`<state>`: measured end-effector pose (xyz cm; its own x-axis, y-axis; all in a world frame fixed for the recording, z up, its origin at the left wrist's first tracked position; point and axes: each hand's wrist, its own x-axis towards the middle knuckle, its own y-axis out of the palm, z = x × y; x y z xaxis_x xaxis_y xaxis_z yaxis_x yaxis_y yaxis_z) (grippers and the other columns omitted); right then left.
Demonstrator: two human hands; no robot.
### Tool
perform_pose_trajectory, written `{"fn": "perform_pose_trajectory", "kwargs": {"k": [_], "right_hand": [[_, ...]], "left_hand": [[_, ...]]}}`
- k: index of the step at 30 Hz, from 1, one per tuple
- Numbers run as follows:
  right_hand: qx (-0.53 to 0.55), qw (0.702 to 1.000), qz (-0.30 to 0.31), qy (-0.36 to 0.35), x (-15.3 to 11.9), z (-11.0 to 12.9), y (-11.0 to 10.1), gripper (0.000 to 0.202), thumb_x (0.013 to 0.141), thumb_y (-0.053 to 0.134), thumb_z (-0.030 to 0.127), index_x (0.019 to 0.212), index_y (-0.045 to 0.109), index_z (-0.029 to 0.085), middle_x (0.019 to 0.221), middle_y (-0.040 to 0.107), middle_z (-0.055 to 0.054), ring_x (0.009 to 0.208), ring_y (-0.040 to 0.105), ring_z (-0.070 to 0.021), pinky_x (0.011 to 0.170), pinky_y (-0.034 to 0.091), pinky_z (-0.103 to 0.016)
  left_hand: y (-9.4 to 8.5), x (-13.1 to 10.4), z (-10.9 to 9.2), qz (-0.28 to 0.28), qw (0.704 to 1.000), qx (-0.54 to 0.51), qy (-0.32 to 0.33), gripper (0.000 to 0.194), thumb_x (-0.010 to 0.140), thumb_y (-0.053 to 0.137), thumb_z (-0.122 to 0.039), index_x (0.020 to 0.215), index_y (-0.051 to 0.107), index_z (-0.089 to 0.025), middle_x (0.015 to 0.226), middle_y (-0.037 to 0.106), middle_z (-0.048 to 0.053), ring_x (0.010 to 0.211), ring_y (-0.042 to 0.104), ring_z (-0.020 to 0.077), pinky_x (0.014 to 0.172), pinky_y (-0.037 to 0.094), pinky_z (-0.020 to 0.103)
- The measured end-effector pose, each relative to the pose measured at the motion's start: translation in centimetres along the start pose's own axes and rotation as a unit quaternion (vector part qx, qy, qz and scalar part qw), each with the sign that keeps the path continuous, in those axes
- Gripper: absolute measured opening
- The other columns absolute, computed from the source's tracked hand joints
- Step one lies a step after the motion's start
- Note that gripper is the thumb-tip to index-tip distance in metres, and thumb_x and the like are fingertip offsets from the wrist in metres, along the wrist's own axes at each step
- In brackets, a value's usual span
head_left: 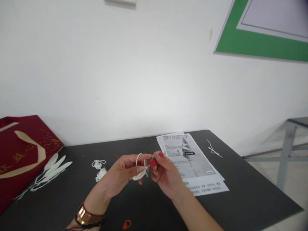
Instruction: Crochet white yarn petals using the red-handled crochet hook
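Note:
Over the dark table, my left hand [126, 170] pinches a small white crocheted piece [139, 175], with a loop of white yarn around its fingers. My right hand [165, 171] is closed on the red handle of a crochet hook [153, 160]. The thin metal end of the hook points left and meets the white piece between my two hands. The fingertips of both hands are close together, and the exact stitch at the hook's tip is too small to make out.
Printed sheets [202, 173] lie behind my right hand on the black table [240, 192]. White yarn [101, 173], crocheted petals [54, 168] and a dark red bag [26, 154] are at the left. An orange stitch marker [126, 224] lies in front; a yarn scrap [213, 149] lies at the right.

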<state>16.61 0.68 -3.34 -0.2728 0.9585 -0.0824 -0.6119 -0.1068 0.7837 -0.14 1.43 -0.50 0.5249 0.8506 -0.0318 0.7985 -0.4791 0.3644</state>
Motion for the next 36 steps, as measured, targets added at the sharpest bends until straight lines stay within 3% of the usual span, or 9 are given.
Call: {"fn": "perform_pose_trajectory", "kwargs": {"k": [6, 13, 18, 22, 26, 36], "right_hand": [[0.001, 1.0, -0.001, -0.023, 0.0, -0.6, 0.2, 0.022, 0.079, 0.074, 0.035, 0.077, 0.061, 0.017, 0.057, 0.059, 0.004, 0.045, 0.05, -0.0068, 0.041, 0.049, -0.016], [-0.124, 0.983, -0.026, -0.132, -0.3, -1.5, 0.4, 0.019, 0.08, 0.073, 0.034, 0.088, 0.071, 0.017, 0.079, 0.068, -0.003, 0.062, 0.058, -0.0117, 0.049, 0.055, -0.022], [-0.164, 0.977, -0.011, -0.132, -0.5, -1.4, 0.6, 0.018, 0.076, 0.076, 0.03, 0.09, 0.072, 0.019, 0.078, 0.068, -0.002, 0.067, 0.062, -0.0139, 0.055, 0.059, -0.027], [-0.165, 0.982, -0.006, -0.096, -0.6, -1.1, 0.7, 0.028, 0.07, 0.08, 0.027, 0.095, 0.07, 0.02, 0.082, 0.07, -0.001, 0.065, 0.064, -0.0133, 0.055, 0.06, -0.027], [-0.167, 0.984, 0.037, -0.055, -0.6, -1.0, 0.8, 0.035, 0.07, 0.081, 0.024, 0.102, 0.066, 0.02, 0.07, 0.068, 0.003, 0.056, 0.064, -0.0109, 0.054, 0.059, -0.024], [-0.253, 0.96, 0.082, -0.086, -1.2, -0.5, 1.1, 0.035, 0.083, 0.069, 0.025, 0.116, 0.057, 0.02, 0.062, 0.069, 0.003, 0.054, 0.066, -0.0128, 0.057, 0.057, -0.027]], "left_hand": [[0.0, -0.1, 0.2, 0.002, 1.0, 0.007, 0.011, 0.043, 0.073, 0.077, -0.019, 0.115, 0.07, -0.022, 0.081, 0.067, 0.004, 0.069, 0.058, 0.0145, 0.06, 0.045, 0.026], [0.4, 0.5, -0.2, -0.144, 0.987, 0.051, 0.053, 0.048, 0.069, 0.079, -0.019, 0.115, 0.069, -0.023, 0.062, 0.055, -0.005, 0.055, 0.049, 0.0085, 0.057, 0.039, 0.022], [1.1, 0.4, -0.4, -0.203, 0.975, 0.063, 0.071, 0.056, 0.065, 0.082, -0.019, 0.119, 0.067, -0.019, 0.058, 0.051, -0.006, 0.056, 0.048, 0.0085, 0.056, 0.038, 0.021], [1.6, 0.2, -0.3, -0.207, 0.972, 0.083, 0.069, 0.063, 0.066, 0.081, -0.022, 0.126, 0.063, -0.019, 0.06, 0.057, -0.004, 0.059, 0.054, 0.0121, 0.061, 0.045, 0.025], [1.5, 0.2, -0.2, -0.207, 0.973, 0.078, 0.071, 0.063, 0.065, 0.081, -0.021, 0.125, 0.063, -0.019, 0.061, 0.059, -0.004, 0.057, 0.054, 0.0122, 0.058, 0.045, 0.025], [1.7, 0.2, -0.2, -0.224, 0.971, 0.002, 0.086, 0.061, 0.062, 0.083, -0.014, 0.121, 0.066, -0.018, 0.057, 0.053, -0.006, 0.054, 0.047, 0.0062, 0.054, 0.039, 0.019]]}}
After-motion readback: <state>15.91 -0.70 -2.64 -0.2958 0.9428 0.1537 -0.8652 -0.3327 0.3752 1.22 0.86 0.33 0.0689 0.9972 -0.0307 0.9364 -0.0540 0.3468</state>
